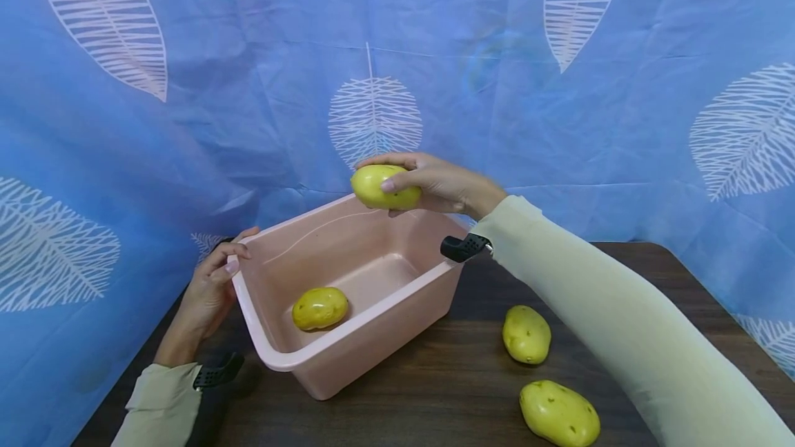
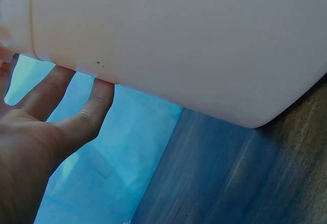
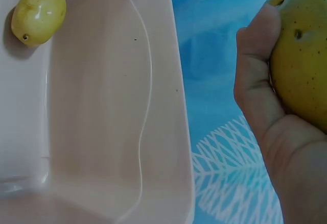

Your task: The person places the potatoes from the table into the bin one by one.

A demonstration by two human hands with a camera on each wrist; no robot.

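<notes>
My right hand grips a yellow potato above the far rim of a pink plastic bin. In the right wrist view the thumb presses on the side of this potato, which has small dark eyes. Inside the bin, towards its left end, lies another yellow potato. My left hand holds the bin's left end by the rim, thumb over the edge. Seen from the left wrist, its fingers reach the outer wall from below.
Two more yellow potatoes lie on the dark wooden table to the right of the bin: one potato farther back, the other potato nearer the front. A blue cloth with white leaf prints hangs behind the table.
</notes>
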